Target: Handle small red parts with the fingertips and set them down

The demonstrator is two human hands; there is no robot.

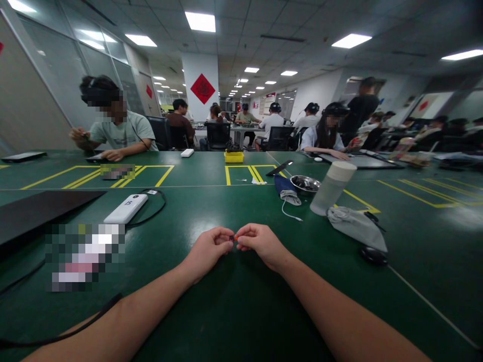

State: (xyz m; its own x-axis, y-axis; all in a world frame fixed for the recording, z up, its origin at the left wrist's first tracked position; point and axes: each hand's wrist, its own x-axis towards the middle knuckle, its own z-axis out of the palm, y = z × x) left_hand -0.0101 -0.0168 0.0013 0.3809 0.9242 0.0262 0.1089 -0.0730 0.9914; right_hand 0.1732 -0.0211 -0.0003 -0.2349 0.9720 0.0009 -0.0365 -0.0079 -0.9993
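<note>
Green table [211, 206] fills near and middle scene. Pale bottle [333, 188] stands tilted in my view, right side, grey pouch [356, 229] just beside it, metal bowl [305, 184] farther left. White power bank [126, 208] lies left, cable attached. My left hand [211, 247] and right hand [263, 245] meet near centre, above table, fingertips close together. Left pinches small dark piece [232, 238]; right pinches small orange-red piece [236, 238]. Pieces sit between hands; too small to tell whether joined.
</note>
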